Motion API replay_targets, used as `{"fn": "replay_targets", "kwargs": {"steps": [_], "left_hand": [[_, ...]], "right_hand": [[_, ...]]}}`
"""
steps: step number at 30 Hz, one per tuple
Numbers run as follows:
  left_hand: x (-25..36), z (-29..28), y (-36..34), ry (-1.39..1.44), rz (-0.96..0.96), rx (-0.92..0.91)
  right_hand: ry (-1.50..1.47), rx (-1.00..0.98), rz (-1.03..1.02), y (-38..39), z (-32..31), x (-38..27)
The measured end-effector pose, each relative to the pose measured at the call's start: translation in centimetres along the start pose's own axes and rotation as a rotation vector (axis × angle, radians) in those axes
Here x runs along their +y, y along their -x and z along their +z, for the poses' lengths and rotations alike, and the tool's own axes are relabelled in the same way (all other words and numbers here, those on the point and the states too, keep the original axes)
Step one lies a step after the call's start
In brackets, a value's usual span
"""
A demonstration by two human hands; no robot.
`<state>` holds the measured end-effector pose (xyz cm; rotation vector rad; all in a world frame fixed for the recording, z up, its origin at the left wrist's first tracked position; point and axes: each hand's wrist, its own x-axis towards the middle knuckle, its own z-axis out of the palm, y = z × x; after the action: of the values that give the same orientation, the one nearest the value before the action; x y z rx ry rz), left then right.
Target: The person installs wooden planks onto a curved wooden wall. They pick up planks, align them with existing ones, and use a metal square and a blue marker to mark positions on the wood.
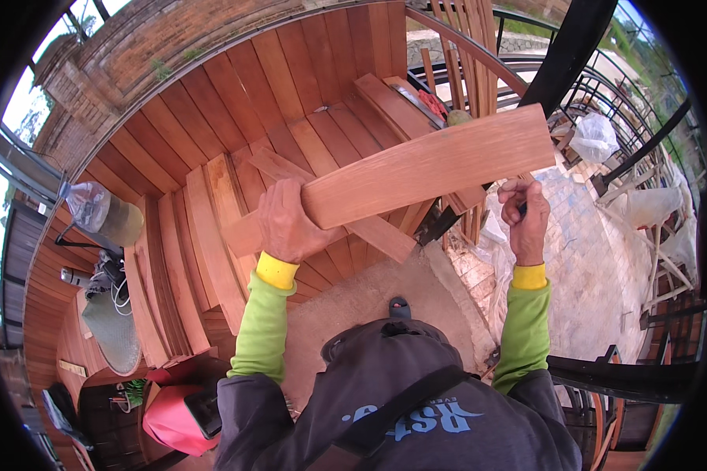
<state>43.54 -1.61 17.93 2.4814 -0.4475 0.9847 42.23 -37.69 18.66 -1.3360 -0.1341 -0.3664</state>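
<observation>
A flat reddish-brown wooden plank (440,163) is held up in front of me, slanting from lower left to upper right. My left hand (285,222) is wrapped around it near its left end, thumb beneath the lower edge. Just under the plank's right end, my right hand (528,222) is raised with curled fingers, apart from the wood. Something small and dark shows in those fingers, too little of it to name. Below the held plank, a narrower board (381,237) lies crosswise over the slatted wooden bench (322,145).
Loose boards (200,235) lie on the bench at left, near a large plastic bottle (106,216) of yellowish liquid. A red bag (177,420) sits at lower left. A black metal post (573,55) rises at upper right. Plastic bags (595,139) hang by the curved railing.
</observation>
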Motion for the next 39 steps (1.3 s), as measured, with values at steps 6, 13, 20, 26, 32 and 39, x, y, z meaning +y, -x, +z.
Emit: {"fn": "replay_targets", "kwargs": {"steps": [6, 13, 20, 26, 32, 39], "left_hand": [[3.7, -2.6, 6.6, 0.137, -0.703, -0.039], [3.5, 1.0, 11.0, -0.05, -1.077, -0.038], [2.5, 5.8, 10.3, -0.101, -1.218, -0.011], [0.2, 12.0, 8.2, -0.071, -1.295, -0.102], [-2.5, 19.2, 3.1, -0.026, -1.417, -0.226], [-6.0, 22.9, 2.1, -0.586, -1.215, -0.24]], "right_hand": [[1.182, -0.282, -0.165, 1.7, 4.3, 13.8], [1.136, -0.627, 0.188, 0.7, 7.8, 23.7], [1.048, -0.485, 0.245, 3.1, 6.1, 24.0], [0.851, -0.274, 0.185, 6.9, 0.2, 19.0], [0.817, -0.179, 0.146, 7.5, -3.1, 17.9], [0.727, -0.191, 0.24, 8.2, -3.8, 17.7]]}}
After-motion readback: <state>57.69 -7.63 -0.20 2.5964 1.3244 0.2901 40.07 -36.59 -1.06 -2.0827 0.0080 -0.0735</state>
